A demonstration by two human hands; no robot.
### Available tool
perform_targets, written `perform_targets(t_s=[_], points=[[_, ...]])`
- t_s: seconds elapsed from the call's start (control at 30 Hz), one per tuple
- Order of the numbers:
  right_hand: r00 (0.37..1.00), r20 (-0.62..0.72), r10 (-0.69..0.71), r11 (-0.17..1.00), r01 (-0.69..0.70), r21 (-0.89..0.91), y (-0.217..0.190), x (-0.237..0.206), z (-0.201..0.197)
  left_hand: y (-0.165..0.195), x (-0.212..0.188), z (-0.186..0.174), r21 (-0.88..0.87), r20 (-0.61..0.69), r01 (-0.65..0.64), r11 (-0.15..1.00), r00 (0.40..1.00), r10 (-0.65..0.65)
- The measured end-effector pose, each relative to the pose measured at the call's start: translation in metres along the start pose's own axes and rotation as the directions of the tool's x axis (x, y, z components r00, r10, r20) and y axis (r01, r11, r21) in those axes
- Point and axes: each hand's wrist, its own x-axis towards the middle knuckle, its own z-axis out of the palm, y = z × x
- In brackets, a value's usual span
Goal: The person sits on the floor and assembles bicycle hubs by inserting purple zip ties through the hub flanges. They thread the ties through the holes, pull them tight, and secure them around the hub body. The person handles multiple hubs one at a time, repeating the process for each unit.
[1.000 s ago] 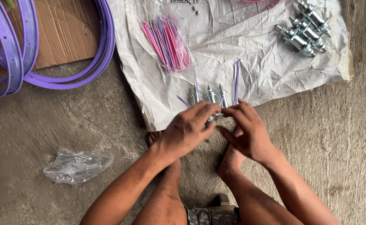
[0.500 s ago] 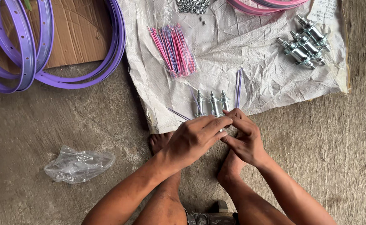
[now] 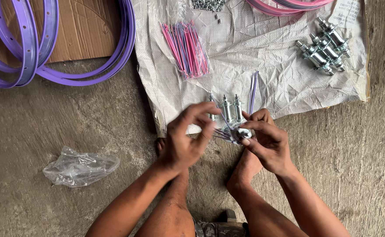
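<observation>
Wheel hub [image 3: 238,133] held just below the near edge of the grey sheet [image 3: 262,52], above the person's feet. The right hand [image 3: 267,142] was closed around the hub flange; the left hand [image 3: 188,140] pinched a purple spoke [image 3: 222,119], apparently threading it through a flange hole, though motion blur hid the tip. Good practice was to keep the hub steady and feed each spoke straight. Spare hubs [image 3: 229,109] and loose purple spokes [image 3: 253,90] lay on the sheet just beyond.

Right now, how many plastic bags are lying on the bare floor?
1. A crumpled clear plastic bag lies on the concrete floor, beside the left hand. Another could be out of view beyond the picture's edges.
</observation>
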Motion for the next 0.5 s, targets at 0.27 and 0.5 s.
perform_targets(t_s=[0.27, 0.5], points=[[0.999, -0.032, -0.007, 1.000, 0.007, -0.001, -0.008, -0.008, -0.002, -0.002, -0.014, -0.003, 0.389, 0.288, -0.232, 0.892, 0.950, 0.121], [0.999, -0.042, -0.035, 0.999, 0.033, -0.041, -0.011, -0.021, -0.006, -0.005, -0.002, 0.001, 0.482, 0.360, -0.292, 0.826, 0.926, 0.118]])
